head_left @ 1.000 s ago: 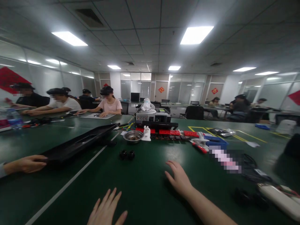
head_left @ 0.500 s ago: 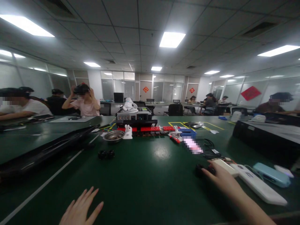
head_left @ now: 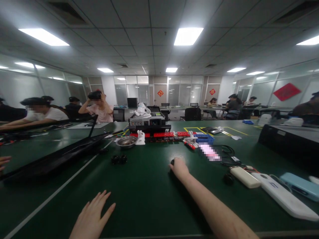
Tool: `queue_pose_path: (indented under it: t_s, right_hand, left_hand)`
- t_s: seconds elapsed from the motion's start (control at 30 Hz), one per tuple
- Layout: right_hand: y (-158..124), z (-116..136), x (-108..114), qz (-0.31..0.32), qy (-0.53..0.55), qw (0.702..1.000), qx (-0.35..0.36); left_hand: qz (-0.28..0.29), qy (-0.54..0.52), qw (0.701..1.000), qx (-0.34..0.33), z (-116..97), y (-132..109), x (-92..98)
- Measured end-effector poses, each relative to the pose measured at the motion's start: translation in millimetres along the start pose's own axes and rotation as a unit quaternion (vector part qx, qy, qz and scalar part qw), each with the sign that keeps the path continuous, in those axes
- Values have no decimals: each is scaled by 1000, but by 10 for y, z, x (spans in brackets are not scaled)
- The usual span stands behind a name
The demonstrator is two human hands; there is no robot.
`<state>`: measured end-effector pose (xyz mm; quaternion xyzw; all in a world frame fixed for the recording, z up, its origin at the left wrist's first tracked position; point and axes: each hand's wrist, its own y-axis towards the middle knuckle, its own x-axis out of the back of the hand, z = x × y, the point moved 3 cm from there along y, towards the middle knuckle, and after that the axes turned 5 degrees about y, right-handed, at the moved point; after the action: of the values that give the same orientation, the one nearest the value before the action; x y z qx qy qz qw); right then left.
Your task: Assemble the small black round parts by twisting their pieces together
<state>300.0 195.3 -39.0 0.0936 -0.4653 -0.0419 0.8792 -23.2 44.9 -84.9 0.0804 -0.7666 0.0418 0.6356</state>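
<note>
My left hand (head_left: 91,215) lies flat on the green table (head_left: 149,199) near its front edge, fingers spread, holding nothing. My right hand (head_left: 178,167) is stretched out to the table's middle, its fingers curled over a small black round part (head_left: 172,162) that peeks out at its left. A similar black part (head_left: 228,178) sits to the right by a white power bank (head_left: 245,177). A pair of black round parts (head_left: 119,159) rests further left.
A long black panel (head_left: 57,156) lies at the left, with another person's hand (head_left: 3,161) by it. Behind stand a metal bowl (head_left: 126,141), red blocks (head_left: 161,134) and a grey device (head_left: 149,121). A black case (head_left: 286,141) and other power banks (head_left: 284,199) are at the right. People sit at the left.
My right hand has come back from the black parts by the white power bank to the table's middle, now closed over one of them. The view has swung slightly left.
</note>
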Motion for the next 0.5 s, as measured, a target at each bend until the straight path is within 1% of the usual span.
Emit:
queue_pose_path:
  t_s: [0.07, 0.13, 0.2, 0.23, 0.27, 0.3, 0.37, 0.43, 0.5]
  right_hand:
    - [-120, 351, -287, 17, 24, 997, 74]
    - [-273, 616, -501, 46, 56, 987, 145]
    - [-378, 749, -616, 74, 84, 974, 195]
    - [-389, 758, -634, 76, 106, 971, 199]
    - [-367, 733, -633, 70, 142, 969, 188]
    - [-315, 677, -620, 59, 195, 966, 158]
    - [-162, 511, -596, 43, 320, 944, 73]
    - [-3, 348, -598, 48, 401, 915, 7]
    - [120, 228, -608, 53, 426, 903, -18]
  left_hand:
    - [-2, -13, 1000, -3, -1, 21, -31]
    - [-7, -47, 999, -10, -66, 51, -5]
    - [-4, -108, 994, -20, -229, 95, 90]
    - [-9, -135, 990, -35, -355, 125, 163]
    - [-18, -150, 987, -51, -504, 162, 244]
    - [-21, -159, 984, -81, -681, 207, 318]
    - [-42, -158, 973, -164, -1077, 322, 434]
    - [-64, -142, 960, -231, -1459, 473, 453]
    - [-79, -119, 953, -268, -1771, 658, 368]
